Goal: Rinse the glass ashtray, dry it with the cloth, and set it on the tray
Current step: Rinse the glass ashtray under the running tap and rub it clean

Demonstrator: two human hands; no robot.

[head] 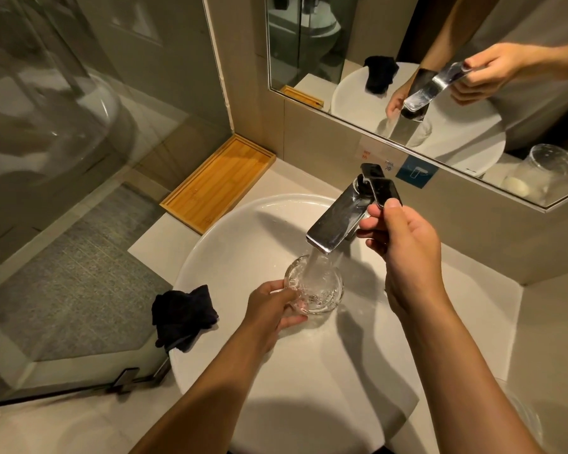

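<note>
Under running water, fingers partly hide the glass ashtray (318, 290).

A chrome faucet (333, 224) is mounted over a white sink (217, 250), a mirror (440, 60) is fixed behind, and a shower screen (79, 126) is seen left.

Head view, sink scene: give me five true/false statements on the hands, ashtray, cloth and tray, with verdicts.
1. The left hand holds the clear round glass ashtray under running water. True.
2. The right hand rests flat on the counter. False: it grips the chrome faucet's lever handle.
3. The dark crumpled cloth lies on the left rim of the white oval basin. True.
4. The rectangular bamboo tray already holds the ashtray. False: the tray holds nothing and the ashtray is over the basin.
5. The faucet is off. False: water streams from its spout into the ashtray.
</note>
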